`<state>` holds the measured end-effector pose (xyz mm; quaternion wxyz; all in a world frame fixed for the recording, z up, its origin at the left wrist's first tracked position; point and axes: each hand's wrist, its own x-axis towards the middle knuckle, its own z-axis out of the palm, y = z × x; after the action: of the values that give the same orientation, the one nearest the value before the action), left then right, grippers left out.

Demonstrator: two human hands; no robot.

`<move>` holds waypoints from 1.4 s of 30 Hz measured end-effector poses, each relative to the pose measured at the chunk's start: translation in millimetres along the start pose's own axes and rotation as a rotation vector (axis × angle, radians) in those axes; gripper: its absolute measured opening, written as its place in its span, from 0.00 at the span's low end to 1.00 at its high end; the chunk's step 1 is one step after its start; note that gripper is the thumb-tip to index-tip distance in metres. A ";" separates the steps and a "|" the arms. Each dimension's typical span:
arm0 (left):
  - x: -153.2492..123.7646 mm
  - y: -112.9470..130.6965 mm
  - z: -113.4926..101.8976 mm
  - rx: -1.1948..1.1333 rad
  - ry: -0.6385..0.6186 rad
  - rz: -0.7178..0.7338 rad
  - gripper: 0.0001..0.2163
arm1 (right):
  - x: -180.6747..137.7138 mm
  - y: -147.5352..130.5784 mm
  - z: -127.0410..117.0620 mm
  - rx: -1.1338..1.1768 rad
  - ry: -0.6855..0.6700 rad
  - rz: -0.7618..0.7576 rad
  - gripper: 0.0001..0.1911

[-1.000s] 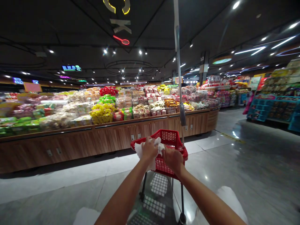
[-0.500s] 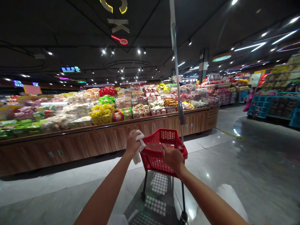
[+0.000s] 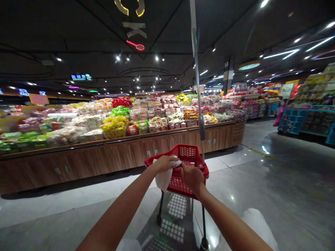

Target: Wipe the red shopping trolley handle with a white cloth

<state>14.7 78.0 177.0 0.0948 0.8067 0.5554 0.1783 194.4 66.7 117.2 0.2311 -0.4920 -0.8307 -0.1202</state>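
Note:
A red shopping cart [image 3: 187, 151] with a perforated basket stands right in front of me. My left hand [image 3: 166, 164] is closed on a white cloth [image 3: 163, 178], pressing it onto the cart's handle bar; part of the cloth hangs down over the near side. Just to the right, my right hand [image 3: 192, 177] has its fingers wrapped round the same handle. The two hands nearly touch. A tall metal pole [image 3: 198, 76] rises from the right side of the cart.
Past the cart runs a long wood-panelled display counter [image 3: 131, 148] heaped with packaged foods [image 3: 115, 127]. Blue racks [image 3: 293, 116] stand at the far right on the grey tiled floor [image 3: 261, 181]. A grey column [image 3: 228, 75] rises further back.
My left hand has slid right along the cart handle with the white cloth, from its left end to beside my right hand. The right hand keeps its grip.

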 end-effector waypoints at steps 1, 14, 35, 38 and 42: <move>-1.7 -1.2 -2.5 0.052 -0.015 0.026 0.15 | 0.2 -0.6 0.8 -0.002 0.002 -0.001 0.21; -10.0 19.1 39.6 0.311 0.261 0.033 0.14 | -0.5 4.8 -2.2 0.022 0.010 -0.024 0.21; -41.0 -32.2 38.5 0.242 0.415 -0.077 0.14 | 18.2 30.3 9.8 -0.026 -0.048 -0.011 0.22; -52.9 -35.2 43.9 0.225 0.500 -0.119 0.14 | 21.0 32.1 12.5 -0.022 -0.046 -0.003 0.22; -29.9 0.5 58.3 0.241 0.476 -0.083 0.14 | 23.5 25.2 15.2 -0.048 -0.049 -0.046 0.22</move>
<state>28.5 52.6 118.2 -0.1280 0.7241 0.6120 0.2912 202.7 103.4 115.2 0.1960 -0.4809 -0.8441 -0.1331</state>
